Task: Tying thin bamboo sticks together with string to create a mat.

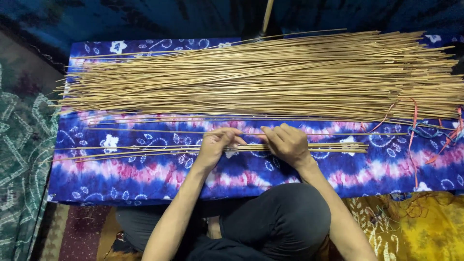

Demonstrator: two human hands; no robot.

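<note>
A large pile of long thin tan sticks point(270, 77) lies across the far half of a low table covered in blue, pink and white tie-dye cloth point(145, 174). Nearer me a small flat bundle of several sticks point(159, 151) lies lengthwise. My left hand point(216, 145) and my right hand point(286, 143) rest side by side on the middle of this bundle, fingers curled over and pinching the sticks. A single stick point(145, 130) lies apart between bundle and pile.
Loose orange and blue strings point(415, 130) trail over the cloth at the right. A green patterned fabric point(21, 159) lies left, a yellow one point(415, 227) at the lower right. My crossed legs in dark trousers point(270, 227) press against the table's near edge.
</note>
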